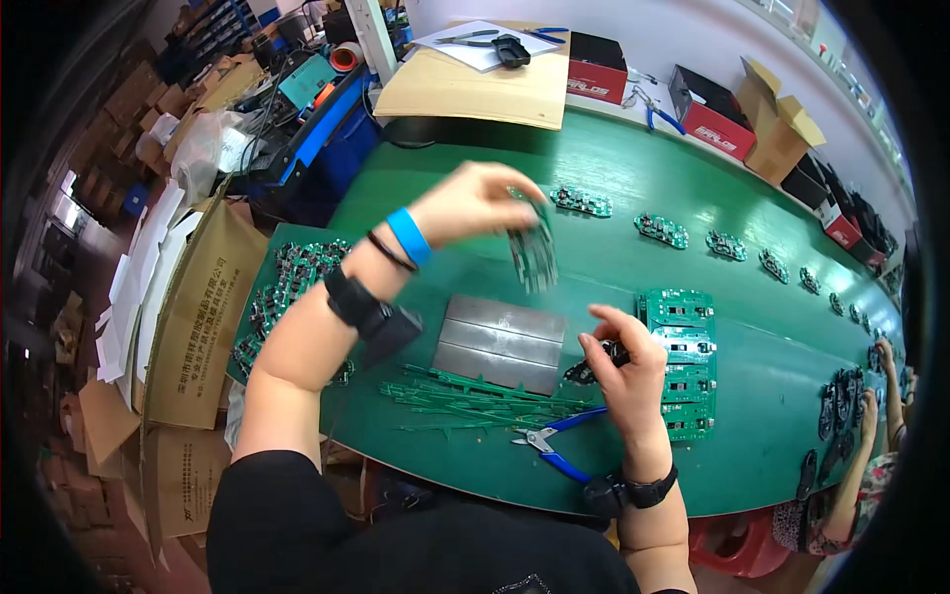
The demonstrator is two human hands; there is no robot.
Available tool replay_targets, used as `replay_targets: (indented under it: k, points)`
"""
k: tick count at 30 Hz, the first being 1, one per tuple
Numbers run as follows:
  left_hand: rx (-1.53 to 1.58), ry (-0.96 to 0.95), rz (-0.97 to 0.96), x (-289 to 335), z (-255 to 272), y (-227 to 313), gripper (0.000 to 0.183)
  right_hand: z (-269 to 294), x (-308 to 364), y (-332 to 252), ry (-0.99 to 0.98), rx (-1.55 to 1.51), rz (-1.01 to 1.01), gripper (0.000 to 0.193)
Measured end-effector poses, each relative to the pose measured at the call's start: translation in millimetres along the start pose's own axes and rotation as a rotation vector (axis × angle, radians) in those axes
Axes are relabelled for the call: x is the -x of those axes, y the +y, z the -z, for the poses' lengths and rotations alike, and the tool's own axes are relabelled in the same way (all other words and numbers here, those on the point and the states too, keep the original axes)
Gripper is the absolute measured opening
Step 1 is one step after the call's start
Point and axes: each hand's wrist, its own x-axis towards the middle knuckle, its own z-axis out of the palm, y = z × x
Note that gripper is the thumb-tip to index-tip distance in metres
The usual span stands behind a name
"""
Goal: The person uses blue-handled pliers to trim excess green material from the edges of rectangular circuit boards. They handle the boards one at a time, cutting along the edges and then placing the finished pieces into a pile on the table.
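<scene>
My left hand (482,205) is raised over the table, its fingers closed on a green circuit board (535,255) that hangs down, smeared by motion. Lower and to the right, my right hand (633,368) has thumb and fingers curled around a small dark circuit board (582,372), partly hidden by the hand. Between and below the hands lies a grey metal plate (500,343) with grooves across it. Thin green board strips (465,398) are heaped along its near edge. Blue-handled cutting pliers (554,450) rest open near my right wrist. Just right of that hand sits a stack of green board panels (690,368).
A pile of circuit boards (287,297) covers the table's left end. Separate boards (661,230) form a row running to the far right. Cardboard (475,84), red boxes (711,114) and more pliers (658,111) lie at the back. Another person's hand (869,416) works at right.
</scene>
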Motion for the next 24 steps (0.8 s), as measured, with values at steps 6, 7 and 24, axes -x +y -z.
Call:
replay_targets:
  k: [6, 7, 24]
  points:
    - [0.199, 0.874, 0.355, -11.9, 106.4, -86.3, 0.016, -4.0, 1.1, 7.8, -0.084, 0.126, 0.133, 0.009]
    - [0.208, 0.926, 0.406, -13.7, 111.4, -97.2, 0.011, -4.2, 1.9, 6.7, -0.069, 0.132, 0.123, 0.01]
    - [-0.149, -0.181, 0.059, 8.2, -28.7, 13.7, 0.052, -3.6, 7.3, 2.0, 0.1, -0.066, -0.024, 0.019]
